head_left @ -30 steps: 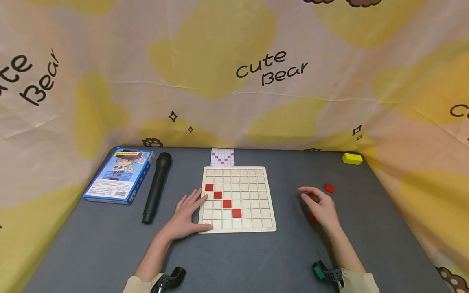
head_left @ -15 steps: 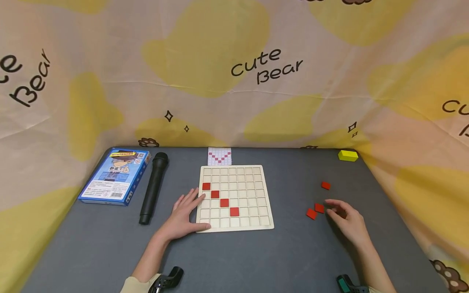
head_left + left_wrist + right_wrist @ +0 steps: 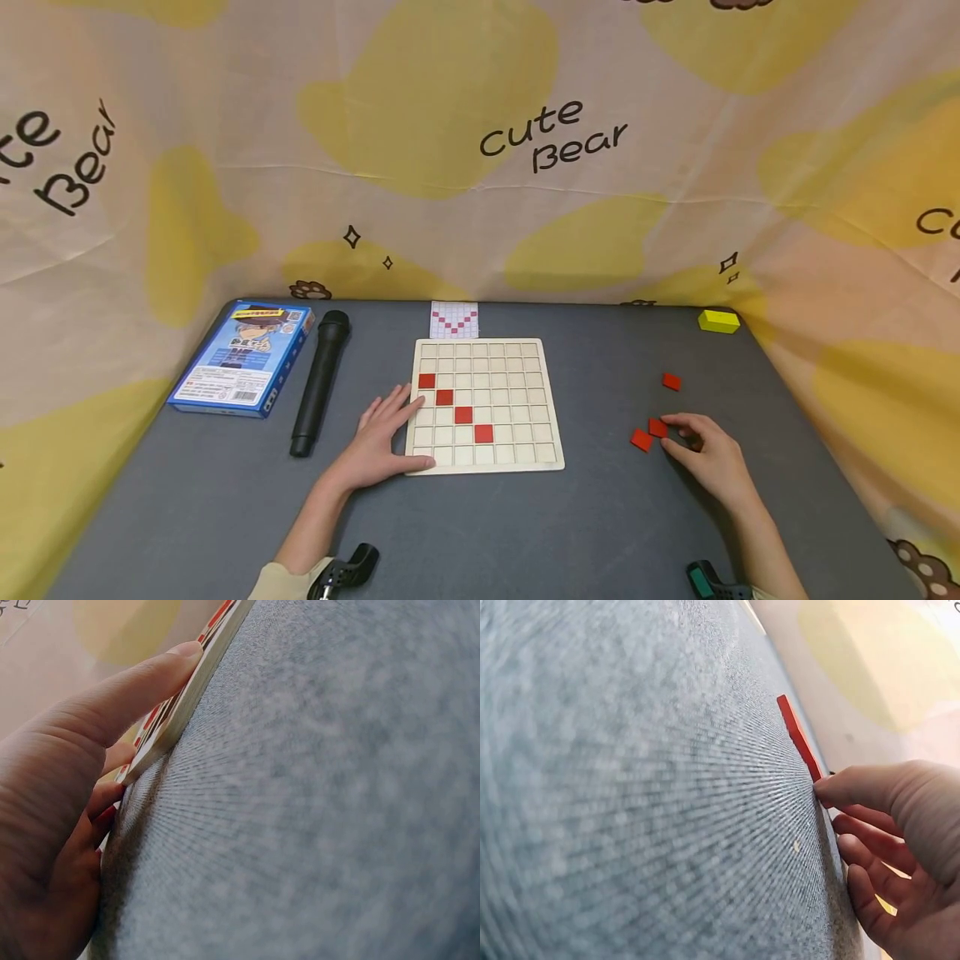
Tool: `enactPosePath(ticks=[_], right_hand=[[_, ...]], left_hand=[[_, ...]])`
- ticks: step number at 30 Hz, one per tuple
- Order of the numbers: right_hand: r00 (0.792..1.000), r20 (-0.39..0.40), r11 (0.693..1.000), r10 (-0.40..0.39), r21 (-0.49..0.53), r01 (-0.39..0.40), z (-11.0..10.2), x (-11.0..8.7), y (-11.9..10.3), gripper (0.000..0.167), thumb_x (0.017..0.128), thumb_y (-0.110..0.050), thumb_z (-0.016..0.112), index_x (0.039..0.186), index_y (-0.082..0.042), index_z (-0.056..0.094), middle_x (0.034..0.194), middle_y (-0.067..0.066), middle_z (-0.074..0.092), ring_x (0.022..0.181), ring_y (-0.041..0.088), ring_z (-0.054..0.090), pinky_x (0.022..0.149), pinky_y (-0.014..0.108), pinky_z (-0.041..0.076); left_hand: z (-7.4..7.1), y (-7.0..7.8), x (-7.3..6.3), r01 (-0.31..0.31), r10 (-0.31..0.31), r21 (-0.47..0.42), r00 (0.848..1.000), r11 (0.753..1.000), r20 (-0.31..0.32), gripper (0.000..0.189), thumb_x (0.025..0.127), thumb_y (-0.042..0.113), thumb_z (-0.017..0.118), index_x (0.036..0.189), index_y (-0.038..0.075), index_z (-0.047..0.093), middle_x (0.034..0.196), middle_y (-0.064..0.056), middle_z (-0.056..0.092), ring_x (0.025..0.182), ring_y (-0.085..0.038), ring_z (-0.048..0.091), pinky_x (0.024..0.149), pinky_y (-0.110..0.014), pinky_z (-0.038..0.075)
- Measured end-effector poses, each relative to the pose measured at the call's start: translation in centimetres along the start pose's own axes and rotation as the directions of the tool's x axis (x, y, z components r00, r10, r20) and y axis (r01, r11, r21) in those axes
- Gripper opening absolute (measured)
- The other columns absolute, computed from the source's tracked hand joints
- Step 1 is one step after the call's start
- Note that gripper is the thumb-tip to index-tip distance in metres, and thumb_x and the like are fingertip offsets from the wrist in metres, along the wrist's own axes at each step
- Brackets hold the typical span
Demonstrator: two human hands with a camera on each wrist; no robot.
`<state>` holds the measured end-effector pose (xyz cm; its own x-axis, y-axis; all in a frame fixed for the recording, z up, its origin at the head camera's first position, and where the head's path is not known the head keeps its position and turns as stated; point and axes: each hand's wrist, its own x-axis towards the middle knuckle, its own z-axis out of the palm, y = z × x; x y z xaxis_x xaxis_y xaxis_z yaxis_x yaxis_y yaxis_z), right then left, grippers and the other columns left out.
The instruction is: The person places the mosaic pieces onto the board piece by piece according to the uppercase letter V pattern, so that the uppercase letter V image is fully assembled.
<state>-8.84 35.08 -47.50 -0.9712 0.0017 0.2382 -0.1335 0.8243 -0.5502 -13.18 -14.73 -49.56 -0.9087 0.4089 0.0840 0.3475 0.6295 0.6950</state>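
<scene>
My left hand (image 3: 378, 442) rests spread along the left side of a pale wooden grid board (image 3: 521, 468), thumb on its near corner. The left wrist view shows that thumb (image 3: 161, 679) lying over the board's rim (image 3: 184, 712). Four-sided red tiles fill a slanting line of cells, one of them a red tile (image 3: 483, 433) near the middle. To the right, my right hand (image 3: 712, 462) pinches the edge of a red tile (image 3: 657, 427) on the table between thumb and forefinger. Another red tile (image 3: 641, 440) lies right beside it; a third red tile (image 3: 671, 382) lies farther back.
A small pattern card (image 3: 454, 320) lies behind the board. Left of the board are a black microphone (image 3: 320, 383) and a blue box (image 3: 240, 358). A yellow block (image 3: 718, 322) sits at the back right. A printed cloth (image 3: 420, 125) hangs behind the grey table (image 3: 525, 533).
My right hand has moved right and nearer from beside the tiles, then inched left, its fingertips coming onto a red tile. My left hand stays on the board.
</scene>
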Motion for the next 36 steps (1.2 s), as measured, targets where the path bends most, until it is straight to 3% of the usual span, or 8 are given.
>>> enactPosePath(ticks=[5,12,20,28,36], right_hand=[[1.0,-0.013,1.0,0.005,-0.003,-0.005,0.2,0.1,0.1,0.03,0.082,-0.015,0.079,0.11,-0.009,0.071,0.105,0.004,0.064,0.085,0.003,0.051,0.068,0.015,0.042],[0.999,-0.033,1.0,-0.009,-0.011,0.009,0.3,0.2,0.0,0.023,0.081,-0.014,0.08,0.103,-0.01,0.072,0.102,0.003,0.063,0.083,0.006,0.051,0.067,0.015,0.042],[0.999,-0.034,0.999,0.008,-0.046,-0.01,0.1,0.6,-0.2,0.025,0.081,-0.018,0.08,0.103,-0.01,0.072,0.094,0.003,0.064,0.08,0.01,0.052,0.067,0.027,0.044],[0.996,-0.01,0.996,0.085,-0.029,-0.085,0.6,1.2,-1.2,0.032,0.084,-0.03,0.077,0.107,-0.01,0.072,0.103,0.01,0.066,0.087,0.024,0.058,0.073,0.039,0.045],[0.993,0.059,0.992,0.105,0.068,-0.109,1.8,2.5,-3.6,0.035,0.085,-0.035,0.076,0.111,-0.013,0.071,0.105,0.008,0.065,0.087,0.021,0.059,0.067,0.031,0.047]], left_hand=[[0.0,0.1,0.0,0.015,-0.015,0.002,1.0,1.0,0.011,0.094,0.074,0.05,0.08,0.148,0.006,0.042,0.159,-0.016,0.023,0.147,-0.034,0.013,0.113,-0.055,0.003],[0.0,0.1,-0.1,0.025,-0.025,0.0,1.0,1.0,0.012,0.094,0.074,0.051,0.08,0.148,0.006,0.042,0.159,-0.016,0.023,0.147,-0.034,0.012,0.113,-0.056,0.003],[0.0,0.1,0.0,0.012,-0.012,0.012,1.0,1.0,0.003,0.095,0.074,0.05,0.08,0.148,0.006,0.042,0.159,-0.016,0.024,0.147,-0.034,0.013,0.113,-0.055,0.003],[0.0,0.1,0.0,0.009,-0.009,0.005,1.0,1.0,0.003,0.094,0.074,0.05,0.08,0.148,0.006,0.042,0.159,-0.016,0.023,0.147,-0.034,0.013,0.113,-0.055,0.003],[0.0,0.0,0.0,0.005,-0.005,0.01,1.0,1.0,-0.004,0.094,0.074,0.05,0.08,0.148,0.006,0.042,0.159,-0.016,0.024,0.147,-0.034,0.014,0.113,-0.055,0.004]])
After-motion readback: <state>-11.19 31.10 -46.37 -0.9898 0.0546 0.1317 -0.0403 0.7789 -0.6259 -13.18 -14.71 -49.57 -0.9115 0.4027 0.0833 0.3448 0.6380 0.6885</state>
